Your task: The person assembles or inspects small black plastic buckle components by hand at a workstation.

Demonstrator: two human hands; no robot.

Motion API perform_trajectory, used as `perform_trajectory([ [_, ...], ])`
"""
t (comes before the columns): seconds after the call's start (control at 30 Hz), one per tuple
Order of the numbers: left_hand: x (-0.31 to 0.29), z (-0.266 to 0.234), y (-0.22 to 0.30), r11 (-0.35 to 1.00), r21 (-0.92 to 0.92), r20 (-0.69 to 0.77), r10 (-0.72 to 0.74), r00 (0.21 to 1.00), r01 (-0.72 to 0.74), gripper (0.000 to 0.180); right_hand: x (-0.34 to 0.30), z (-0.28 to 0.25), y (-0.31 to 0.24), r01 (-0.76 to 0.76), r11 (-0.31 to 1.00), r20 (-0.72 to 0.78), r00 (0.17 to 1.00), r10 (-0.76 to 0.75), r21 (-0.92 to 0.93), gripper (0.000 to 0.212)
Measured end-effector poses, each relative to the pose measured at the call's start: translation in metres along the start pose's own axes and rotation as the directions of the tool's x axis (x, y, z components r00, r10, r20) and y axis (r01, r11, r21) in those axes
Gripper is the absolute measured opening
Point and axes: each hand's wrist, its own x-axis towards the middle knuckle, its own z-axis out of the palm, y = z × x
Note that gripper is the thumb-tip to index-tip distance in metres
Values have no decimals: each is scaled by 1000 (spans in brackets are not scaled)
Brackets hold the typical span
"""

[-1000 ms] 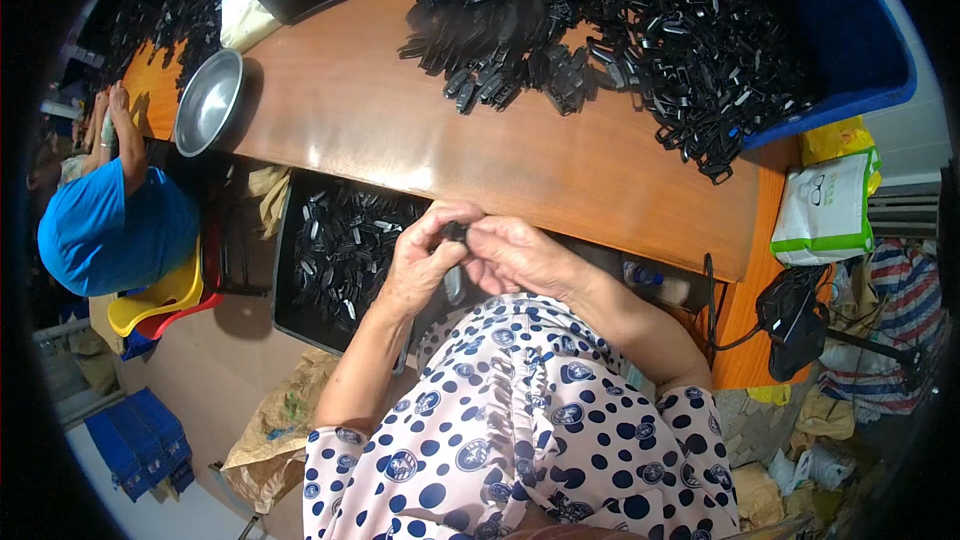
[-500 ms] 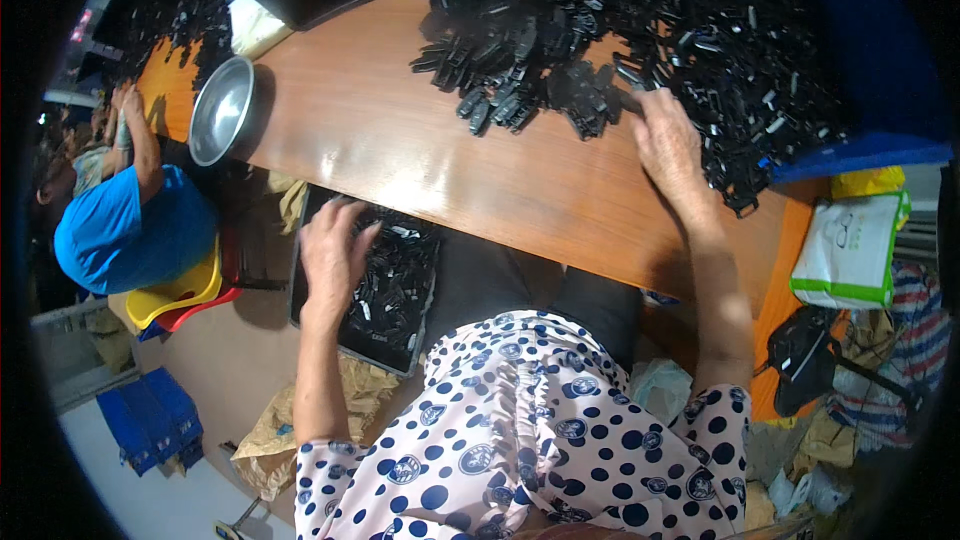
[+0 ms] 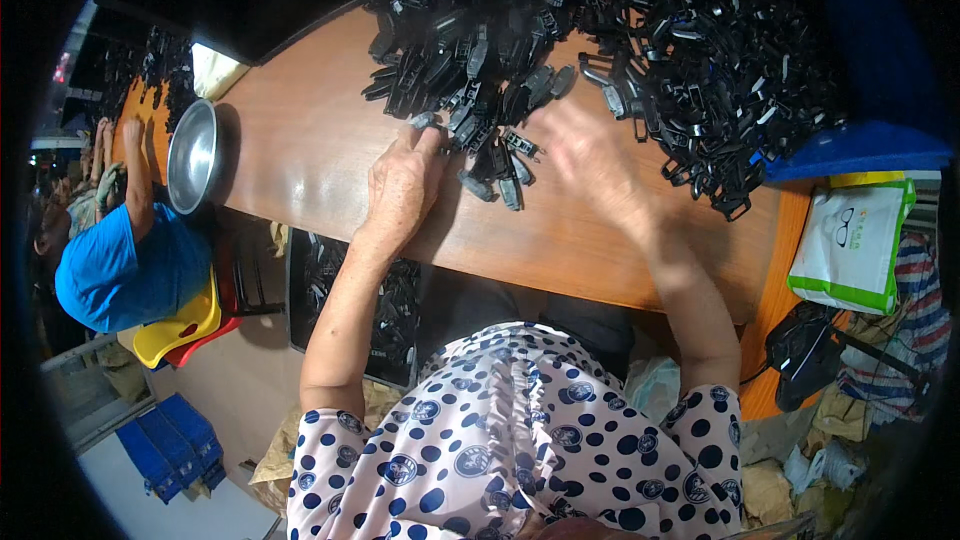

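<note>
Small black plastic buckle-like pieces lie heaped on the brown wooden table. At the near left tip of this heap, my left hand has thumb and forefinger closed around a small dark piece. My right hand is over the table, just right of a few loose pieces at the heap's near edge. Motion smears its fingers, so their grip cannot be made out. A larger pile of similar black pieces spreads beyond it to the right.
A metal bowl sits at the table's left edge. Below the table is a dark tray of black pieces. A person in a blue shirt sits at left. A white-green bag and a blue partition are at right.
My left hand has risen from above the tray to the near edge of the heap. My right hand has moved left from the larger pile, and some pieces now lie nearer me.
</note>
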Motion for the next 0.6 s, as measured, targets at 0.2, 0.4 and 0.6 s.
perform_trajectory([
  [0.2,4,-7,-4,997,-28,42,-76,996,77,15,20,-39,45,-168,763,-22,980,198,-625,17],
  [0.4,5,-1,-16,982,-57,14,-177,984,178,14,10,-38,35,43,953,262,964,39,-300,19],
  [0.6,-19,1,-34,784,-568,21,-290,957,250,31,11,-62,46,-305,952,-92,948,305,12,27],
])
